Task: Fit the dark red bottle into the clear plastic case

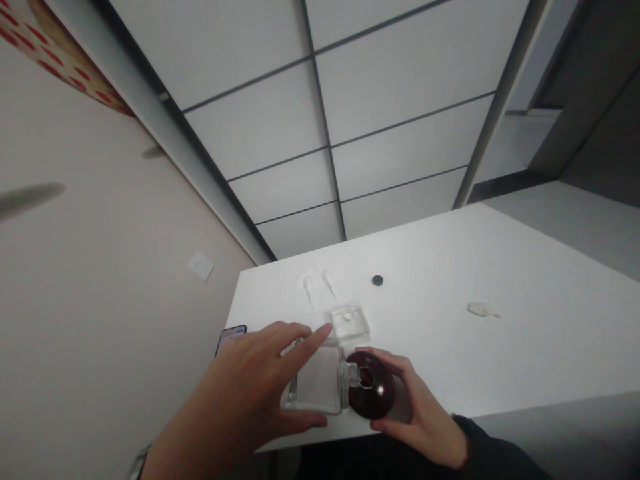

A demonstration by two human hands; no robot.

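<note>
My left hand (pixel 260 380) is closed round a clear square glass bottle (pixel 320 380), tipped on its side so that its threaded neck points right. That neck meets the mouth of a dark brown round bottle (pixel 380 397), and whether the two rims touch I cannot tell. Around the brown bottle my right hand (pixel 420 413) is wrapped from the right side. Just beyond the bottles lies a clear square dish or lid (pixel 351 325) with a small white piece in it.
Two small white pump-like pieces (pixel 327 283) lie at the back of the white table (pixel 425 260). A dark round cap (pixel 378 281) sits right of them. Farther right is a crumpled whitish scrap (pixel 483 309). A phone (pixel 231 337) lies at the left edge, near the wall.
</note>
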